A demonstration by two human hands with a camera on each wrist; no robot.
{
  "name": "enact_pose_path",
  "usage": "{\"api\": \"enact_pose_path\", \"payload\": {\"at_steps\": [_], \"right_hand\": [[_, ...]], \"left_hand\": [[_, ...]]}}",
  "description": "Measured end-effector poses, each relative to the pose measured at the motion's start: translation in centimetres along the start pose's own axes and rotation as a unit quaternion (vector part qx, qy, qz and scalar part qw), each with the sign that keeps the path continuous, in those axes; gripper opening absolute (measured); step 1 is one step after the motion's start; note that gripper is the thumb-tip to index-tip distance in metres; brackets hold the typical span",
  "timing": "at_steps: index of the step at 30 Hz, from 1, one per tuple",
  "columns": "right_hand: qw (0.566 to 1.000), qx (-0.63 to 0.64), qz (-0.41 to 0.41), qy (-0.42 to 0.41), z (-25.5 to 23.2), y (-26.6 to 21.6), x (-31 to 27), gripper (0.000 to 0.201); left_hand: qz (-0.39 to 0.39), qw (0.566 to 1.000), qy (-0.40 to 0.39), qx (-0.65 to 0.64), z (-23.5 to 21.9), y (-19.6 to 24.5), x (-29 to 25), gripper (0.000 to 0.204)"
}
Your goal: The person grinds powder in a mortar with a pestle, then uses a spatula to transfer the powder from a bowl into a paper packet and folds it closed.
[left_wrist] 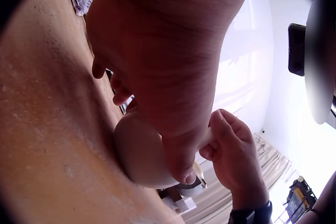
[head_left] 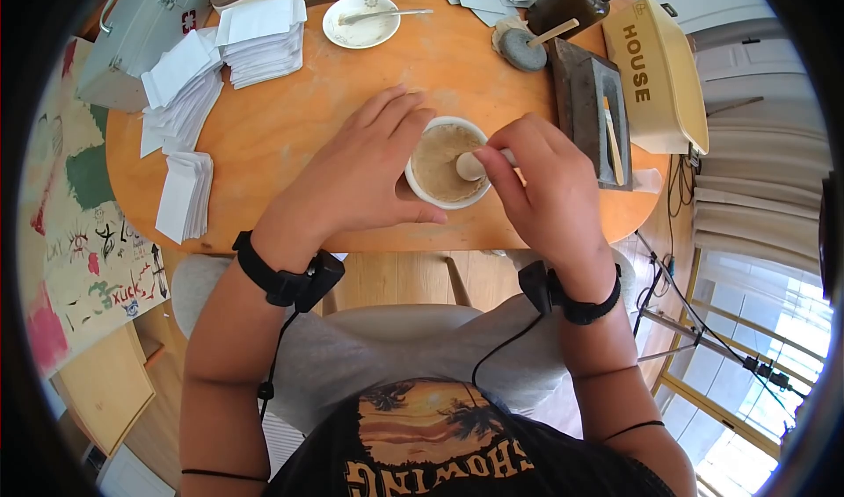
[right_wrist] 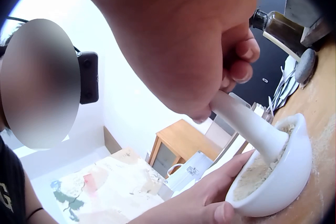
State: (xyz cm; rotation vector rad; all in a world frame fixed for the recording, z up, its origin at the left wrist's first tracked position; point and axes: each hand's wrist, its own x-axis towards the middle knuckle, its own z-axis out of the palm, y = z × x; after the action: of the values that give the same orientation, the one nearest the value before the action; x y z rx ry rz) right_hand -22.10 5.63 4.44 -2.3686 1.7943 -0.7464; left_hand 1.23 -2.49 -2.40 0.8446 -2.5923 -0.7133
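Observation:
A white mortar (head_left: 457,205) stands on the wooden table with pale brown powder (head_left: 432,156) inside. My left hand (head_left: 365,167) holds it from the left, thumb along the near side and fingers by the far side. In the left wrist view the thumb lies against the upper part of the mortar (left_wrist: 144,153). My right hand (head_left: 554,176) grips the handle of a white pestle (head_left: 470,166). The pestle's wide end rests in the powder near the right inner wall. In the right wrist view the pestle (right_wrist: 252,129) leans, its upper end hidden in the fist.
A small dish (head_left: 338,29) with a spoon lies beyond the mortar. Stacks of folded white paper (head_left: 259,36) line the left. At right are a round grey stone (head_left: 524,50) with a wooden handle, a dark stone slab (head_left: 598,101), a brown bottle (head_left: 571,7) and a yellow box (head_left: 659,84).

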Motion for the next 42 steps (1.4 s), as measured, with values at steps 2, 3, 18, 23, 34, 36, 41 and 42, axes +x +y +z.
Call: {"api": "enact_pose_path", "payload": {"at_steps": [2, 3, 18, 23, 34, 36, 41, 42], "right_hand": [[1.000, 0.010, 0.004, 0.010, 0.0, -0.1, 0.0, 0.021], [1.000, -0.008, 0.005, -0.007, 0.1, 0.0, 0.0, 0.021], [1.000, -0.009, -0.003, 0.009, 0.6, 0.2, 0.2, 0.022], [1.000, -0.022, -0.014, 0.010, 0.8, 0.2, 0.2, 0.022], [0.998, -0.045, -0.025, 0.022, 1.0, 0.4, 0.3, 0.022], [0.998, -0.044, -0.024, 0.025, 1.3, 0.5, 0.2, 0.022], [0.998, -0.026, -0.018, 0.047, 1.3, 0.1, 0.2, 0.022], [0.999, -0.028, -0.017, 0.033, 1.6, 0.3, 0.2, 0.022]], "left_hand": [[-0.002, 1.000, 0.000, 0.003, 0.0, -0.1, -0.2, 0.111], [0.000, 1.000, 0.002, -0.001, 0.1, -0.1, -0.2, 0.111], [0.001, 1.000, 0.007, 0.000, 0.0, -0.1, -0.2, 0.108], [0.001, 1.000, 0.006, -0.002, 0.1, -0.1, 0.0, 0.108], [0.008, 1.000, 0.011, -0.004, 0.2, -0.1, 0.0, 0.108], [0.007, 1.000, 0.008, -0.005, 0.1, 0.0, 0.1, 0.108], [0.008, 1.000, 0.006, -0.005, 0.2, 0.0, -0.1, 0.109], [0.003, 1.000, 0.004, -0.006, 0.1, 0.0, -0.1, 0.108]]}}
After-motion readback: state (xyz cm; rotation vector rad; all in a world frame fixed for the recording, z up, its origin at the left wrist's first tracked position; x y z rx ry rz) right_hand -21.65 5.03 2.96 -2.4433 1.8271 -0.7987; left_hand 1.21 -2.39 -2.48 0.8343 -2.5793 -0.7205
